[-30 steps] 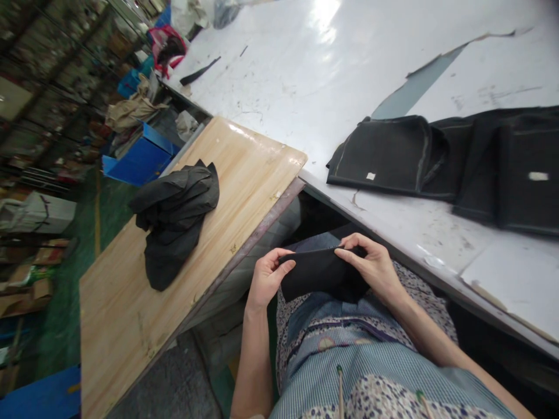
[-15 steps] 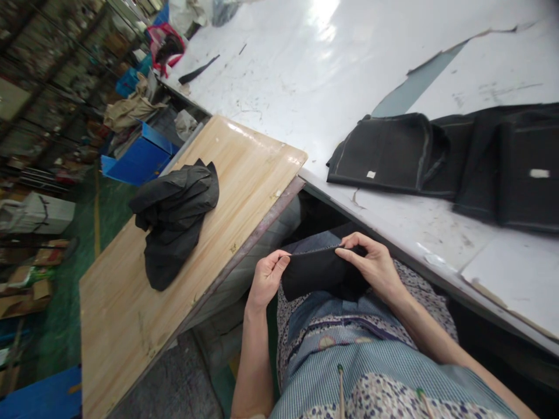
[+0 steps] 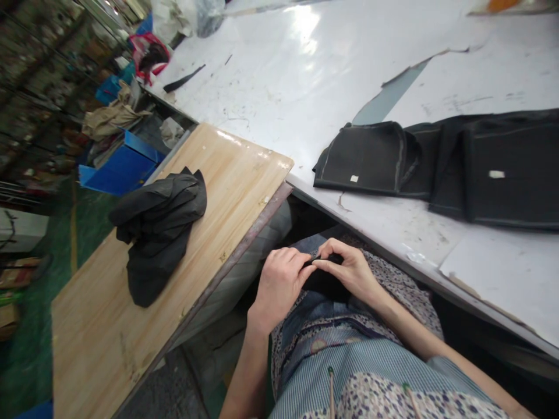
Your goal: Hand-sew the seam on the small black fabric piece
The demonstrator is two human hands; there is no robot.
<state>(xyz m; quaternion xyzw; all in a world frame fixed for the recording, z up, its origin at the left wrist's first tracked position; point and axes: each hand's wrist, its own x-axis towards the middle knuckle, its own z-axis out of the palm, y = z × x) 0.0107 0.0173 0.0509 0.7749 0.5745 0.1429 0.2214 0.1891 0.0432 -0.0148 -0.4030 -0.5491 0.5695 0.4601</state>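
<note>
Over my lap hangs a piece of black fabric (image 3: 325, 284), mostly hidden behind my fingers. My left hand (image 3: 283, 282) pinches its upper edge between thumb and fingertips, back of the hand facing up. Close against it, my right hand (image 3: 347, 269) grips the same edge with thumb and forefinger, the fingertips of both hands almost touching. To the left, a crumpled dark garment (image 3: 163, 227) lies on a wooden board (image 3: 236, 160). Folded black fabric pieces (image 3: 375, 157) with small white labels rest on the white table to the right.
The white table (image 3: 262, 87) has a torn surface patch and a dark strip (image 3: 186, 78) near its far left edge. A blue box (image 3: 124, 166) and a pink bag (image 3: 148, 55) stand beyond the board. The table's front edge runs close to my right arm.
My left hand has moved right along the fabric edge until it meets my right hand. The stretch of black fabric between them has closed up. The view has shifted slightly.
</note>
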